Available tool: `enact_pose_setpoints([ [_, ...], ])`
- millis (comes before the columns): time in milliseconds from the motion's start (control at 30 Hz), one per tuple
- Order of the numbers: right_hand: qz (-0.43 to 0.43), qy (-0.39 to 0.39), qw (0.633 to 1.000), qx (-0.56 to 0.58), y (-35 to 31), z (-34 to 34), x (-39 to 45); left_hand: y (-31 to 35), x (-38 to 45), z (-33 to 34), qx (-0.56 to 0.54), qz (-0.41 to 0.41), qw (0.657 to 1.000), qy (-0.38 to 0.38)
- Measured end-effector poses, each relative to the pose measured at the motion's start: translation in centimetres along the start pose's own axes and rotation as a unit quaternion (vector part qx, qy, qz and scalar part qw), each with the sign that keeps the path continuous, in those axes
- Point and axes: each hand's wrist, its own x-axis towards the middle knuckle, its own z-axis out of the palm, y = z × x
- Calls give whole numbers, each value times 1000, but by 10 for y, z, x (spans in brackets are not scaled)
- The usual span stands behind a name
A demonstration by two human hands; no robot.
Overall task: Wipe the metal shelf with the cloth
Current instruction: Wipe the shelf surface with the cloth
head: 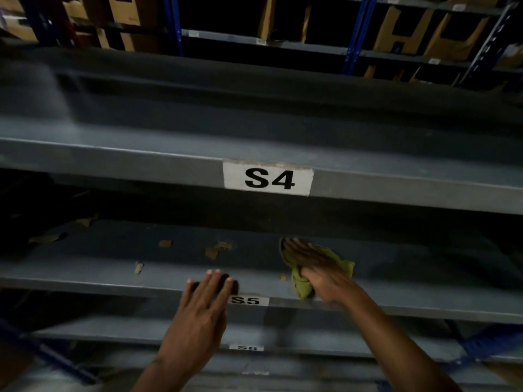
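Observation:
A grey metal shelf point(113, 275) labelled S5 runs across the lower middle of the head view. My right hand point(314, 267) lies flat on a crumpled yellow-green cloth point(339, 260) and presses it onto the shelf surface right of centre. The cloth bunches under my palm and hangs a little over the front lip. My left hand point(205, 298) rests with its fingers spread on the shelf's front edge, just left of the S5 label point(249, 300). It holds nothing.
Several brown scraps point(216, 250) litter the S5 shelf left of the cloth. The S4 shelf point(396, 190) overhangs closely above. The S6 shelf point(311, 342) lies below. Blue uprights point(356, 32) and cardboard boxes point(402, 32) stand in racks behind.

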Motion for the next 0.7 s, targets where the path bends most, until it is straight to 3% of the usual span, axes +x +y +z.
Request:
enact_pose_setpoints([
  [100, 78, 10, 997, 23, 1, -1, 17, -37, -16, -4, -2, -53, 998, 16],
  [233, 98, 15, 993, 67, -7, 1, 43, -66, -22, 2, -2, -20, 999, 28],
  [367, 57, 12, 996, 61, -23, 2, 60, -74, -21, 5, -9, 1, 999, 37],
  [567, -74, -22, 997, -27, -45, 12, 28, -76, -21, 5, -20, 33, 998, 43],
  [700, -24, 6, 1000, -2, -46, 11, 35, -97, -27, 4, -2, 29, 999, 43],
])
